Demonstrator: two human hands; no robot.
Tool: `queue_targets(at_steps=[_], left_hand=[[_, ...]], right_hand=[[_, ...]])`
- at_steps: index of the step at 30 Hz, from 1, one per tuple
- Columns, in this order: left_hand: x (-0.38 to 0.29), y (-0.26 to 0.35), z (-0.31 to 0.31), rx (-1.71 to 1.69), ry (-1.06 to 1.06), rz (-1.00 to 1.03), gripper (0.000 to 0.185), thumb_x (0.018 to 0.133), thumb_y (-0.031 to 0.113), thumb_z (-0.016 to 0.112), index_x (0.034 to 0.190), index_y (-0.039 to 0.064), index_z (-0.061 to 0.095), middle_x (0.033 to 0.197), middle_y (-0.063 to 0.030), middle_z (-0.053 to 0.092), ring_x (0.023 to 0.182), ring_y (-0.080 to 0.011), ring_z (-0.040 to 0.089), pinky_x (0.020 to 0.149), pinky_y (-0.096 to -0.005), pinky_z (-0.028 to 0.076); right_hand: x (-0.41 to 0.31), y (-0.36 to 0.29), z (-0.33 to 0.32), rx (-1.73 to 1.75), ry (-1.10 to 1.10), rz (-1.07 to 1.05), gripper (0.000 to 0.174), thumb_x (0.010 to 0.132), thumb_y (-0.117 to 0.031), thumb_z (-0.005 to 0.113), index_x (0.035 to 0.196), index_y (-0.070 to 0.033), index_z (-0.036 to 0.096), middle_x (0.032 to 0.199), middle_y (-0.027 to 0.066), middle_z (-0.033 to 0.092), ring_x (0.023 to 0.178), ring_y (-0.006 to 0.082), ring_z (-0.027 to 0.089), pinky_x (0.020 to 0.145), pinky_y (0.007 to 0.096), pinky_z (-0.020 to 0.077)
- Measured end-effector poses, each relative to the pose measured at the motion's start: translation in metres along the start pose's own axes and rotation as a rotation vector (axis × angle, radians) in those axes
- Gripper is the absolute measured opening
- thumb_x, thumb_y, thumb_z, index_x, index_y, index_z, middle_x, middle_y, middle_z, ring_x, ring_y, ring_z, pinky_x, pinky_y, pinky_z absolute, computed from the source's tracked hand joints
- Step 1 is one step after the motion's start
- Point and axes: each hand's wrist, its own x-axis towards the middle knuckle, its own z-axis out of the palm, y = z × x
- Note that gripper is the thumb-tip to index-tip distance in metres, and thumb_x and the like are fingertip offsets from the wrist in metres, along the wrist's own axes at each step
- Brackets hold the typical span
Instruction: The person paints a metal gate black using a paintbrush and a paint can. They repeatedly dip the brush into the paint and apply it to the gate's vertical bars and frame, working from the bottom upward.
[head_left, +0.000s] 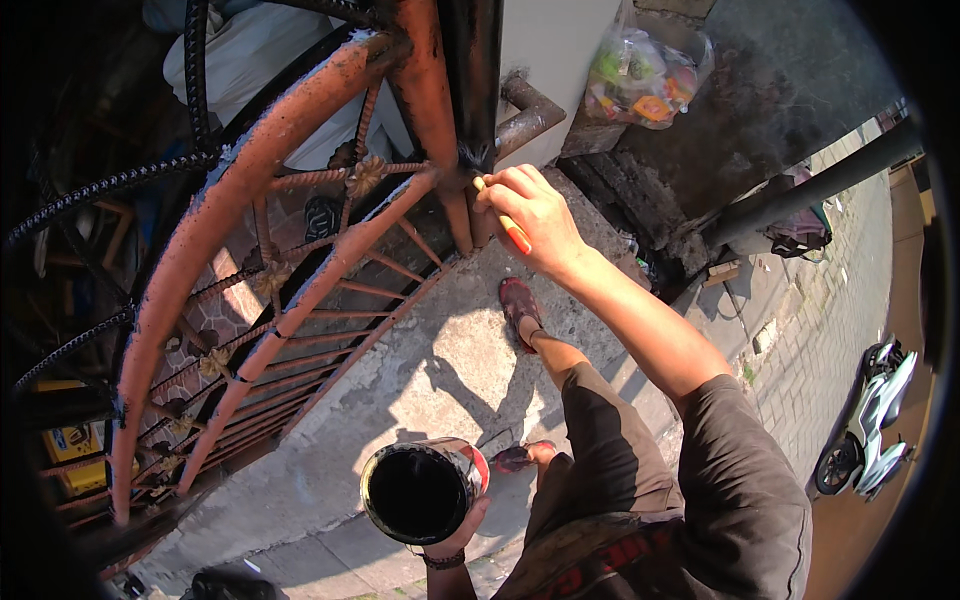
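My right hand (538, 214) grips a paintbrush (514, 234) by its wooden handle with an orange-red end. The dark bristles are at the metal gate post (424, 82), near a joint; exact contact is hard to tell. This post is primer-orange, and the upright beside it is glossy black (469, 67). My left hand (469, 525) holds an open paint can (478, 472) low in front of me, with black paint (416, 491) inside. Curved orange bars (214, 202) and twisted rods with flower ornaments (365, 177) make up the gate; some upper rods are black.
A brown pipe elbow (534, 120) juts from the white wall beside the post. A plastic bag of refuse (641, 79) sits above it. A dark pole (810, 184) slants at right. Farther off, a white motorcycle (862, 435) stands by brick paving (817, 322).
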Motion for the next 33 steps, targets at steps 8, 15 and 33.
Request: queue_targets(at_steps=[8,15,33], left_hand=[[-0.020,0.006,-0.002,-0.182,-0.007,-0.207,0.092,0.074,0.019,0.092,0.149,0.003,0.042,0.141,-0.0120,0.059,0.133,-0.0276,0.055,0.112,-0.0436,0.044],[-0.029,-0.008,-0.009,0.010,0.014,-0.158,0.095,0.073,0.025,0.094,0.151,0.008,0.043,0.144,-0.0125,0.057,0.136,-0.0292,0.053,0.111,-0.0480,0.049],[-0.022,-0.002,-0.013,0.164,-0.018,-0.060,0.109,0.069,0.031,0.097,0.154,0.003,0.034,0.142,-0.0136,0.058,0.134,-0.0262,0.055,0.112,-0.0422,0.047]], right_hand=[[0.045,0.011,-0.023,0.185,0.108,0.060,0.019,0.081,0.004,0.074,0.097,-0.006,0.072,0.096,0.0075,0.072,0.086,0.0239,0.072,0.078,0.0344,0.0589],[0.010,0.000,0.013,0.084,0.442,-0.092,0.021,0.080,0.004,0.080,0.097,-0.005,0.071,0.108,0.0140,0.071,0.093,0.0241,0.072,0.080,0.0332,0.0591],[0.005,0.020,-0.001,0.164,0.157,0.047,0.018,0.076,-0.001,0.078,0.091,-0.008,0.070,0.092,0.0076,0.071,0.093,0.0280,0.070,0.082,0.0378,0.0574]])
